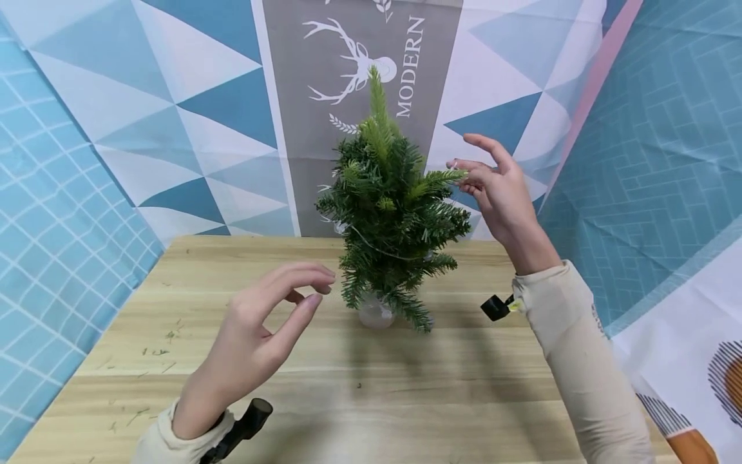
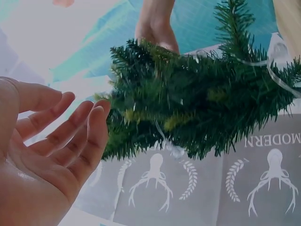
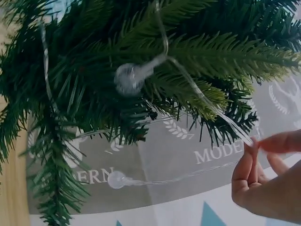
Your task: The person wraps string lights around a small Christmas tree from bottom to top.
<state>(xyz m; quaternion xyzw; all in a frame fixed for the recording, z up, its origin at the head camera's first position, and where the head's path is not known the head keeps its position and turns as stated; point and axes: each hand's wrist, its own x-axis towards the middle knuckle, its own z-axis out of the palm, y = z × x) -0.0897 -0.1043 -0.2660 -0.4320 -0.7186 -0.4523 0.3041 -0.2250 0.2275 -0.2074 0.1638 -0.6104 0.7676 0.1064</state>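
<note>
A small artificial Christmas tree (image 1: 385,212) stands upright on the table, its lower end at a pale round base (image 1: 377,312). A clear string-light wire (image 3: 207,101) with round bulbs, one bulb (image 3: 129,80) near the branches, winds about the tree. My right hand (image 1: 501,193), at the tree's right side, pinches this wire between thumb and fingers, as the right wrist view shows. To the left of the lower branches is my left hand (image 1: 272,328), fingers loosely bent and holding nothing. In the left wrist view its fingertips (image 2: 98,110) appear close to the branches; contact cannot be told.
Bits of fallen green needles (image 1: 156,352) lie on the left of the wooden table (image 1: 464,399). Behind it hangs a patterned cloth (image 1: 226,96) with a deer head print. Blue tiled sheets (image 1: 52,212) flank the left and right sides.
</note>
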